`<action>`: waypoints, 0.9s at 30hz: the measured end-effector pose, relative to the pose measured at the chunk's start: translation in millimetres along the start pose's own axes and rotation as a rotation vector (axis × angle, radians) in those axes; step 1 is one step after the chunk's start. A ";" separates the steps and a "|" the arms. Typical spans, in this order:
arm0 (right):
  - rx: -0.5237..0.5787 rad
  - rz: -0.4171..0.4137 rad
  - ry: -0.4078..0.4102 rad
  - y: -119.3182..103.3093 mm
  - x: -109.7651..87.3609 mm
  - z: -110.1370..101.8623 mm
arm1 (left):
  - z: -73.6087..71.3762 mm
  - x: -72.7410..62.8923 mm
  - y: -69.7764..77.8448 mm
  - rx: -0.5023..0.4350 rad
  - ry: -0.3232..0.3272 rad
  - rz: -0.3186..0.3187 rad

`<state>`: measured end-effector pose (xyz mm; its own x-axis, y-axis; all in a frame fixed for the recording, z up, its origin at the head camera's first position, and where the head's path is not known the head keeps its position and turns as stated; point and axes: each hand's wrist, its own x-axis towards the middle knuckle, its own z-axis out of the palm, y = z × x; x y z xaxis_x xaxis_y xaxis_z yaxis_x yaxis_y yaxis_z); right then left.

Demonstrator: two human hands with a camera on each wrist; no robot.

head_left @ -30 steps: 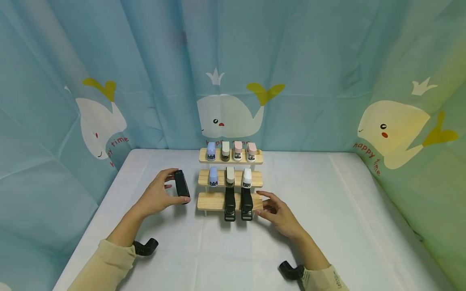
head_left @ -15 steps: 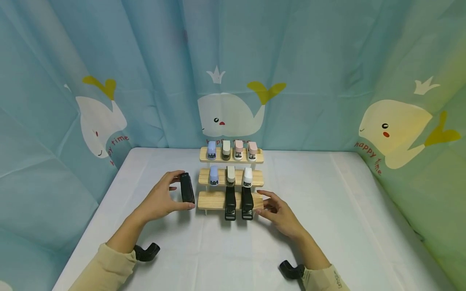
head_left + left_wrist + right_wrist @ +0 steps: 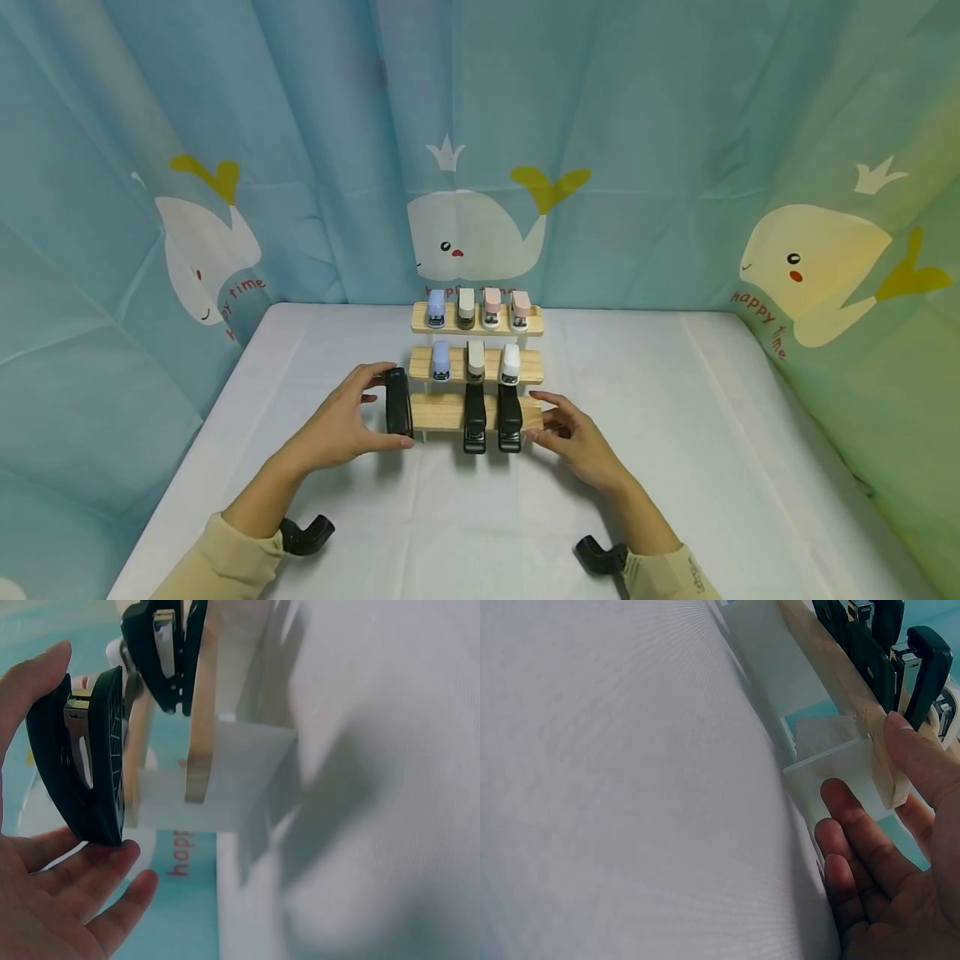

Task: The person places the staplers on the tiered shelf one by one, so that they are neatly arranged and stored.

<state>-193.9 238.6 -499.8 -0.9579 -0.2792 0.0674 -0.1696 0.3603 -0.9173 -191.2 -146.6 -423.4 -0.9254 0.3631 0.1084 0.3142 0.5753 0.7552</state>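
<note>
My left hand (image 3: 337, 429) holds a black stapler (image 3: 399, 402) lengthwise between thumb and fingers, just off the left end of a three-tier wooden rack (image 3: 438, 412). In the left wrist view, the stapler (image 3: 54, 761) is above the level of the bottom board (image 3: 201, 742); whether they touch cannot be told. My right hand (image 3: 581, 450) grips the right end of that board. Its thumb (image 3: 911, 746) lies along the board's edge, and other fingers reach beneath, beside the white support (image 3: 832, 769). Two black staplers, a left one (image 3: 474, 421) and a right one (image 3: 510, 421), sit on the bottom tier.
The middle tier carries a blue mini stapler (image 3: 440, 361), a beige one (image 3: 476, 358) and a white one (image 3: 511, 362). Several more small staplers line the top tier (image 3: 477, 329). A blue curtain (image 3: 637, 250) hangs behind the white table (image 3: 675, 417).
My left hand has carried the black stapler rightward and slightly toward me, up to the rack's left end. The right hand and the rack stay in place.
</note>
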 end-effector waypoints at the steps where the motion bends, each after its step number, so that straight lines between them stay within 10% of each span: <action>1: 0.002 -0.004 -0.001 0.0 0.0 -0.1 | 0.7 -0.6 1.2 0.002 -0.003 0.003; 27: 0.018 -0.009 0.005 1.0 1.1 0.5 | 28.8 -1.1 11.4 0.081 -0.064 0.008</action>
<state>-195.0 238.1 -500.8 -0.9575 -0.2777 0.0777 -0.1740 0.3415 -0.9236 -180.4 -119.2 -433.6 -0.9082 0.4125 0.0707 0.3399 0.6286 0.6995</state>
